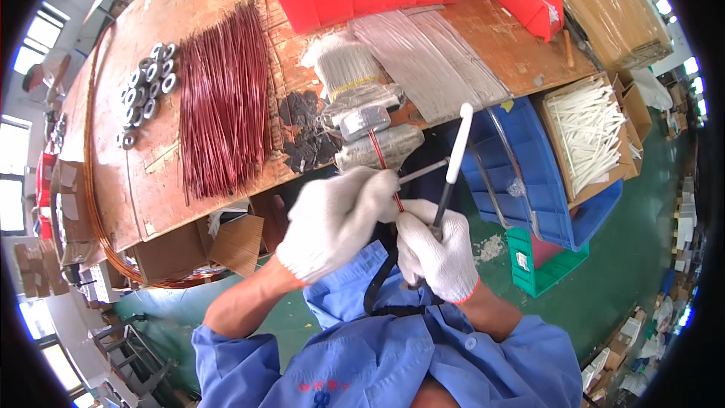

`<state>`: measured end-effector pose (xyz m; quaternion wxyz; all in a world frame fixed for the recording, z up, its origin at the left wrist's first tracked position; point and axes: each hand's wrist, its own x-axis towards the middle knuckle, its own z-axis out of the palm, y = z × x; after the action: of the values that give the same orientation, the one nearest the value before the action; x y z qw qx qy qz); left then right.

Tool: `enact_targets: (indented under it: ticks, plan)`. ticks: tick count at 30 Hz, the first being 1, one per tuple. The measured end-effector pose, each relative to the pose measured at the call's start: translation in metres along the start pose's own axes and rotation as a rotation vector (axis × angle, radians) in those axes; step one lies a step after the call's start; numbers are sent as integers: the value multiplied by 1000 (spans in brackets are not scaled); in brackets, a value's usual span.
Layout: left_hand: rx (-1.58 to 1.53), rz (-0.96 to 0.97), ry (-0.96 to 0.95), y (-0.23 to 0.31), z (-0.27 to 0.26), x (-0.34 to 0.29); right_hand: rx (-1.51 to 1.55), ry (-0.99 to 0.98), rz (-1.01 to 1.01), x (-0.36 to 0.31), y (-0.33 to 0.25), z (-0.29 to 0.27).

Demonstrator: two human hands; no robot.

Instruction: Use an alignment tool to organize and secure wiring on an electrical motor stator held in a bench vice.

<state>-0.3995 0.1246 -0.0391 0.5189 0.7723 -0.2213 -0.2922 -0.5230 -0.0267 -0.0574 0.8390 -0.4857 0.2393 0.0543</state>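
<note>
Red wire [376, 148]: from grey rounded block [362, 122] at worktop [155, 195] edge toward me | my left hand [336, 208]: pinched on wire | right hand [439, 249]: clenched round black-and-white rod [458, 143] | I judge wire light, springy, slick; best gripped near block

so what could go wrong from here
The red wire in the left hand might slip through the glove's fabric. The black-and-white rod sticks up from the right hand and could knock something on the bench if swung. The loose dark-red wires reach close to the bench's front edge, so a passing forearm could drag some off.
</note>
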Motion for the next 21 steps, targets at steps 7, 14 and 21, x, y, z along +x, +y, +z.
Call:
enact_targets:
  ticks: [7,14,21]
  plan:
    - [-355,-59,139,25,-57,49,117,-98,-20,57,-19,25]
    - [-307,-36,-34,31,-49,58,46,-75,-147,64,-13,20]
    - [-18,293,241,-6,-25,47,60,-120,-147,64,-16,19]
